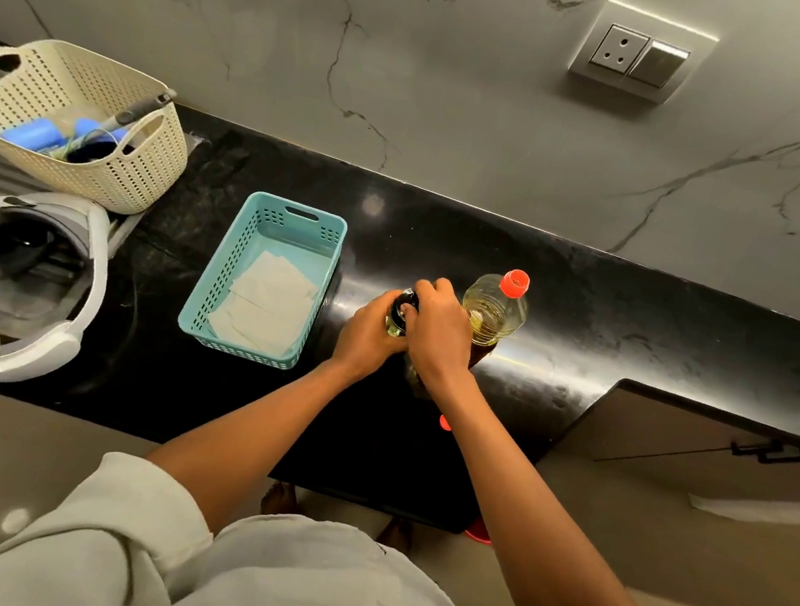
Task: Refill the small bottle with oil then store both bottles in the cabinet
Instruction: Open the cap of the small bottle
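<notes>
Near the middle of the worktop [446, 258], between its back and front edges, stands the small bottle [398, 320] — left hand [367, 337] clasped round its body, right hand [437, 332] with fingers closed over its dark cap [406, 301]. Whether the cap is coming off or going on I cannot tell. Either way, hold the body firm and upright and turn only the cap — oil makes glass slippery. The big oil bottle [495, 312], red-capped, stands just beside the right hand; the teal basket [232, 267] sits further left.
</notes>
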Tool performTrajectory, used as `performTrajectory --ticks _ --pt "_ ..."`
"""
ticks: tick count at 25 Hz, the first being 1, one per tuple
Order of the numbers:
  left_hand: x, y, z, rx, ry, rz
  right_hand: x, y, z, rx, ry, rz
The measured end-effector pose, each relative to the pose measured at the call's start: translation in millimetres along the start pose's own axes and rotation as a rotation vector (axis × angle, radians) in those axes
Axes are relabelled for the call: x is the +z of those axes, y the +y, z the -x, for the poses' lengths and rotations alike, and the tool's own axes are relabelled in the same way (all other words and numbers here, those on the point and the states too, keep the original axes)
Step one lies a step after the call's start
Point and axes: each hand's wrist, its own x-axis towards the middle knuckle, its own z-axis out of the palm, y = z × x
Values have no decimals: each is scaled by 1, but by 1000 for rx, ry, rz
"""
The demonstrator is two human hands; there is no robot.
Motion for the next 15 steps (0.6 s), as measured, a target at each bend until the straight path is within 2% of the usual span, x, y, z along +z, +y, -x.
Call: performTrajectory --ticks 5,7,11,15 --pt "1 0 -3 -13 12 -39 -11 15 50 -5 222 -295" --pt "2 -1 -5 -19 33 -59 -3 30 95 54 208 -374" --pt "7 -3 -5 -8 62 -81 29 58 162 148 85 -201" --pt "10 -4 -4 15 53 -85 44 71 168 144 45 -100"
